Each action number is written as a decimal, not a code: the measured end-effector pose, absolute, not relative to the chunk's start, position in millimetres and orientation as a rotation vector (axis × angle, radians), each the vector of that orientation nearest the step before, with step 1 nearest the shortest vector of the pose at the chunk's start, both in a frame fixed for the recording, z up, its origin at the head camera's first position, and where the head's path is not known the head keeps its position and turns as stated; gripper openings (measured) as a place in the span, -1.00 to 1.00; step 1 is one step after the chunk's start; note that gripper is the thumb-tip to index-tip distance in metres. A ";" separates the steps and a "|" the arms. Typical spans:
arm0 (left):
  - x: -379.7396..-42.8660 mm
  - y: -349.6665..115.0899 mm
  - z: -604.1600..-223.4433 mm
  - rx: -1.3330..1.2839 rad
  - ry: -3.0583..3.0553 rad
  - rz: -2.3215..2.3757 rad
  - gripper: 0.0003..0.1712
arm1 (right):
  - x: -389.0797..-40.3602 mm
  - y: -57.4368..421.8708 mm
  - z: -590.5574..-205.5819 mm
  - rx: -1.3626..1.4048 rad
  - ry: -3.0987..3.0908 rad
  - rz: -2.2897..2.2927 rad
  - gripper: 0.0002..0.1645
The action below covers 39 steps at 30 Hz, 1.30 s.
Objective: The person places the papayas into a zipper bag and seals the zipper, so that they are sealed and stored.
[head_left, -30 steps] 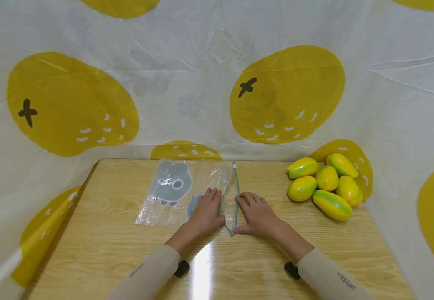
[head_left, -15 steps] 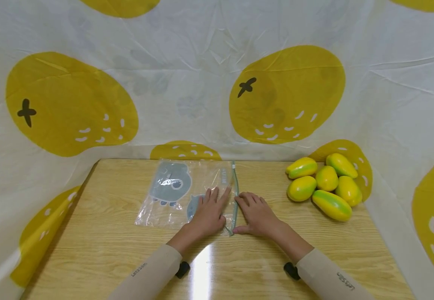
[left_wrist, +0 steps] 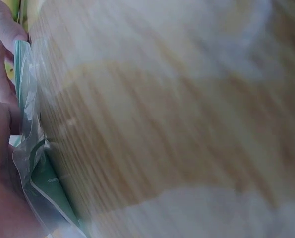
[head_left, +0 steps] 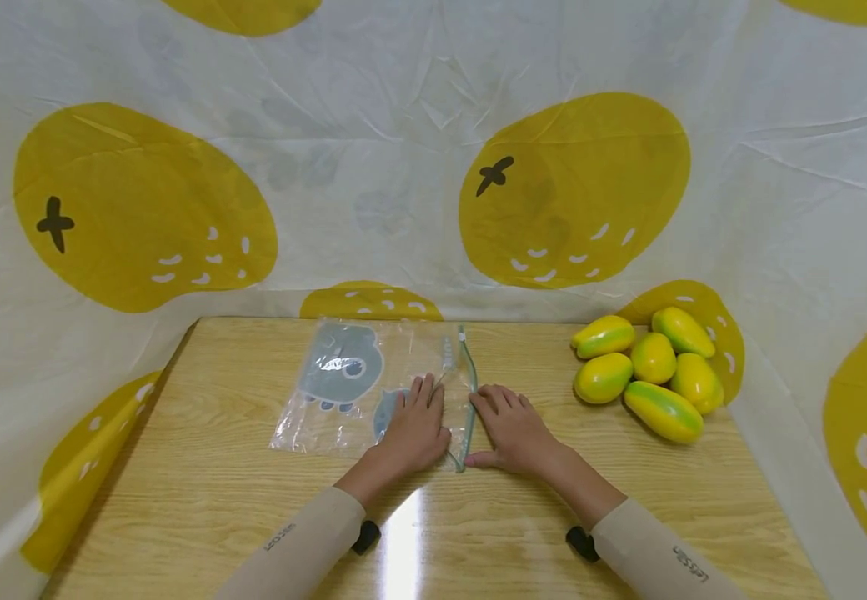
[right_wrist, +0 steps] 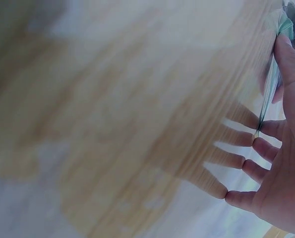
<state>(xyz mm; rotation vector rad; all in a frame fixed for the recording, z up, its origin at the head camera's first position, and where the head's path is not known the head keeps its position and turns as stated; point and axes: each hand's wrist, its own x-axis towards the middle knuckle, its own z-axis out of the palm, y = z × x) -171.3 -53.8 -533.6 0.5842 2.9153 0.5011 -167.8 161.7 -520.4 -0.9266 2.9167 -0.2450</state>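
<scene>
Left hand (head_left: 413, 427) lies flat-fingered on the clear bag (head_left: 343, 367), right there beneath those fingers! Right hand (head_left: 514, 429), fingers fanned apart, thumb and forefinger touching the bag's green edge (head_left: 468, 429); light, even pressure should suit. Fruits (head_left: 653, 358) sit beyond the right fingertips.

Room to pass lies between bag (head_left: 362, 379) and fruits (head_left: 654, 358), right hand (head_left: 514, 427) partly blocking

We've got a clear zip bag (head_left: 375, 379) lying mostly flat, blue-grey cartoon critters (head_left: 342, 362) on it, green-trimmed mouth (head_left: 469, 421) parted, facing the right edge of the desk (head_left: 201, 500), near its back edge.
</scene>
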 end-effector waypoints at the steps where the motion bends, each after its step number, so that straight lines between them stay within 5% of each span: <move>1: -171.1 -53.7 -533.6 0.581 2.919 0.498 -0.20 | -167.5 161.8 -520.2 -0.927 2.917 -0.246 0.27; 16: -168.6 -53.6 -536.1 0.612 2.961 0.433 -0.09 | -165.9 161.6 -521.9 -0.922 2.934 -0.314 0.07; 39: -163.2 -62.3 -525.9 0.678 2.892 0.535 0.36 | -176.3 159.5 -520.2 -0.847 2.967 -0.340 -0.05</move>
